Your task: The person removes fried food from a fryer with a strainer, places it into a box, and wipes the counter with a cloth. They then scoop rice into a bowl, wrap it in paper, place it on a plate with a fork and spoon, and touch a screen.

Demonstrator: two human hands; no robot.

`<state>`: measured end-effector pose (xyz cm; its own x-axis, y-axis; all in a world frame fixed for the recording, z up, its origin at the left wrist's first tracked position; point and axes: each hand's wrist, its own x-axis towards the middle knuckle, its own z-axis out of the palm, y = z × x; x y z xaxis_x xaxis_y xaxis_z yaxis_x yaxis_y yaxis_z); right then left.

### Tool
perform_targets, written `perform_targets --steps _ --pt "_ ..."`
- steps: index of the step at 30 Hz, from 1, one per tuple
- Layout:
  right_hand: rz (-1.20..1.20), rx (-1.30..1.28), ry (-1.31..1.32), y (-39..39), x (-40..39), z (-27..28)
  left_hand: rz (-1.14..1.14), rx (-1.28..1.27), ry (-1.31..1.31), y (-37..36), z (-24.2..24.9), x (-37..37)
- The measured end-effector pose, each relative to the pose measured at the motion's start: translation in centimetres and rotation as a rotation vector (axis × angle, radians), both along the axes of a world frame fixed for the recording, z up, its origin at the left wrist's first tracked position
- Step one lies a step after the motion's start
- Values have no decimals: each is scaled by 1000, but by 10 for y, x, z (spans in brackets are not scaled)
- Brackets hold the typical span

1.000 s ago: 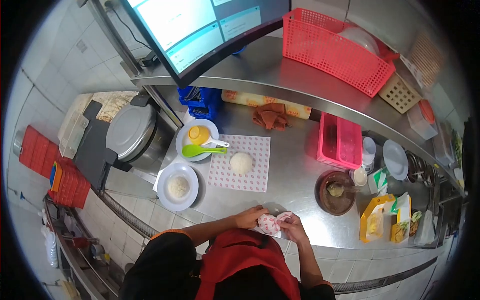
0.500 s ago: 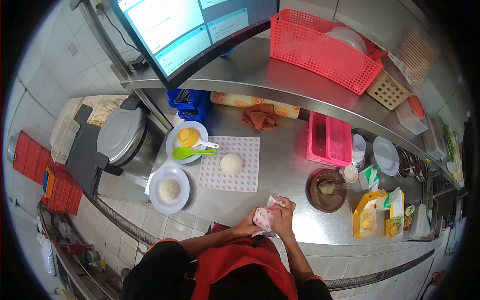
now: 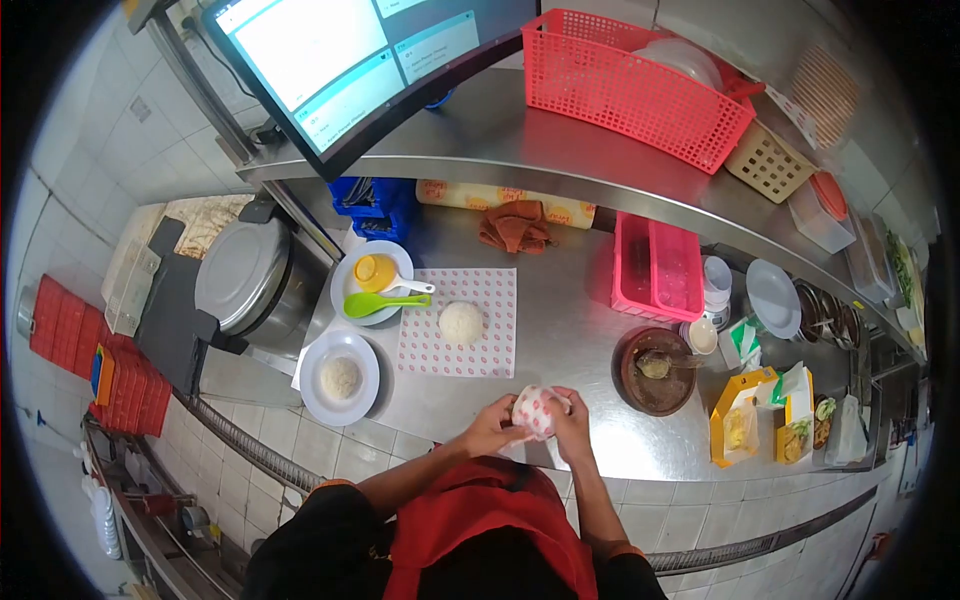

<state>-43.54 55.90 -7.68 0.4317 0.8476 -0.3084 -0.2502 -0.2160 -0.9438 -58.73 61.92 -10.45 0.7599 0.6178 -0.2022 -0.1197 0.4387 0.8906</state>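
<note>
Both hands cup my small round bundle wrapped in white paper with red dots (image 3: 537, 410): left hand (image 3: 493, 427) closed around its left side, right hand (image 3: 573, 422) wrapped on its right, held just above the near edge of the steel counter (image 3: 580, 350). At eleven o'clock from it lies a flat red-dotted paper sheet (image 3: 460, 322) with a white rice ball (image 3: 461, 322) on it. At nine o'clock sits a white plate of rice (image 3: 339, 364). At two o'clock stands a brown stone mortar (image 3: 655, 371).
</note>
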Motion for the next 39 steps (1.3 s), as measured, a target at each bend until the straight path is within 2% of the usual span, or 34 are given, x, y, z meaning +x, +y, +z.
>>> perform_targets --steps 2,4,5,6,8,10,12,13,14,15,16,17,19,21,22,23,24,26,28,30,32,34,36,37,39 --pt "-61 49 363 4 7 0 -47 216 64 10 6 0" --pt "20 16 501 4 12 11 -7 537 208 25 16 1" --pt "93 -4 446 4 15 11 -14 739 265 32 19 1" --pt "114 -20 434 3 18 7 38 793 236 32 16 3" --pt "244 -90 350 6 26 21 -1 944 301 36 29 6" --pt "218 -151 366 4 26 36 74 1209 155 41 32 13" --pt "429 -266 138 2 28 36 31 1501 147 49 33 15" --pt "428 -289 75 0 25 31 20 1492 143 47 30 17" --pt "424 -296 82 -3 22 20 -30 1596 151 45 25 17" --pt "332 -234 -69 -5 19 8 -76 1701 160 45 22 17" --pt "242 -168 -221 -6 17 -2 -77 1697 164 43 20 18" --pt "247 -171 -217 -5 16 -11 -110 1670 269 41 18 21" --pt "89 -247 -398 1 23 -27 -139 1632 380 41 12 19" --pt "44 -283 -507 10 31 -46 -24 1442 557 49 0 10" --pt "-10 -322 -612 13 34 -56 -21 1439 559 54 -3 -1" --pt "-13 -330 -720 17 37 -63 -18 1493 708 63 -5 -19" --pt "-6 -331 -720 18 40 -68 -18 1540 862 73 -8 -39" --pt "-48 -396 -1211 21 39 -67 -6 1507 988 94 -17 -77" --pt "-82 -406 -1221 27 45 -71 5 1477 991 109 -20 -102" --pt "-237 -367 -1502 33 42 -61 2 1450 977 121 -25 -116" --pt "-201 -280 -1522 48 21 -42 -28 1523 895 133 -32 -120" --pt "168 -287 -1309 68 -15 -40 -16 1595 828 137 -41 -117" --pt "182 -61 -1202 76 -59 -45 -30 1743 790 143 -46 -113" --pt "174 -65 -1205 85 -69 -50 -33 1783 756 144 -44 -110" --pt "-89 -321 -1081 99 -86 -58 -25 1761 739 144 -49 -110"
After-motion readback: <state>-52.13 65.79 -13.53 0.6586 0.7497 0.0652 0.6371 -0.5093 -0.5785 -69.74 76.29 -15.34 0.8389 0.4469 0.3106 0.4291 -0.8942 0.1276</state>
